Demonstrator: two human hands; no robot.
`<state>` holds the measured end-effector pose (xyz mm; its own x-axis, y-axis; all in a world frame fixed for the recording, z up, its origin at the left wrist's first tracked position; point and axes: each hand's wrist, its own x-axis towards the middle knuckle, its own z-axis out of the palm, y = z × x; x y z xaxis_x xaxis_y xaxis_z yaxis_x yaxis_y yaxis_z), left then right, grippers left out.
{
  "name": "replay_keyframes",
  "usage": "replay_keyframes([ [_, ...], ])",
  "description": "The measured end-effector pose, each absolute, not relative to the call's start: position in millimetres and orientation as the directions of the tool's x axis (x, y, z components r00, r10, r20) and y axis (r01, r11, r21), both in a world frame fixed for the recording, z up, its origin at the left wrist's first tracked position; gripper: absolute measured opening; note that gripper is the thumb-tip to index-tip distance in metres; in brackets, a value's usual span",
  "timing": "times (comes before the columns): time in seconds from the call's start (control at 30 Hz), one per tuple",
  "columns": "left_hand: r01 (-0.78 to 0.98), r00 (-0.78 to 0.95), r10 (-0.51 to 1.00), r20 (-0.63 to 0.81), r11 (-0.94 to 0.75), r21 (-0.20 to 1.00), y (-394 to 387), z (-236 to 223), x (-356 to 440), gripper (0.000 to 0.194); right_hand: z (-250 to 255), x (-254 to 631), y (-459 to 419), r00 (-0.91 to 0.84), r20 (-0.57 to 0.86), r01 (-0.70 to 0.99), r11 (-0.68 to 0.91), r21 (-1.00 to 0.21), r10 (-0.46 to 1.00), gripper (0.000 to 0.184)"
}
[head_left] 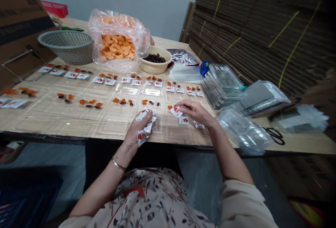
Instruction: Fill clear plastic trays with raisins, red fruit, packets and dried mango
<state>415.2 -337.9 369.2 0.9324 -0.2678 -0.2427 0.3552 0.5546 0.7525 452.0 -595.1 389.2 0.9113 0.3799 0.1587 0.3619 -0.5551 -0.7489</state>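
Observation:
My left hand (138,126) is closed around a bunch of small white sachets with red print (142,115), held over the table's front edge. To its right, my right hand (193,109) pinches a single white sachet (176,112) above a clear plastic tray, close to a few orange dried fruit pieces (170,107). Another sachet (183,120) lies just below those fingers, and one more (198,124) is partly under my right wrist. Rows of clear trays (110,118) cover the table; many contain orange pieces and dark dried fruits (123,101). Back-row trays also hold sachets (158,84).
Behind the trays stand a grey basket (65,46), a plastic bag of orange pieces (118,46), a cream bowl of dark fruits (154,68) and a container of sachets (182,58). At right are stacked clear trays (223,84), black scissors (274,136) and flattened cardboard (252,21).

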Motion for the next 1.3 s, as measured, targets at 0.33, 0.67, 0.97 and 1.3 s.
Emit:
replay_keyframes([
  [0.33,0.393,0.913,-0.315,-0.258,0.518,0.759,-348.0,364.4,413.3,0.041,386.8,466.5,-570.0,0.848,0.204,0.497,-0.601,-0.627,0.488,0.026],
  [0.67,0.367,0.909,-0.363,-0.207,0.458,0.810,-366.4,366.8,410.1,0.038,399.3,441.5,-524.7,0.814,0.365,0.566,-0.477,-0.673,0.451,0.027],
  [0.97,0.390,0.902,-0.362,-0.235,0.450,0.803,-341.4,360.4,406.9,0.049,408.9,454.9,-529.6,0.956,0.151,0.218,-0.267,-0.939,0.252,0.036],
  [1.3,0.336,0.942,-0.170,-0.290,0.439,0.833,-287.5,362.5,395.8,0.052,367.3,501.5,-516.4,0.898,0.033,0.279,-0.510,-0.814,0.439,0.019],
])
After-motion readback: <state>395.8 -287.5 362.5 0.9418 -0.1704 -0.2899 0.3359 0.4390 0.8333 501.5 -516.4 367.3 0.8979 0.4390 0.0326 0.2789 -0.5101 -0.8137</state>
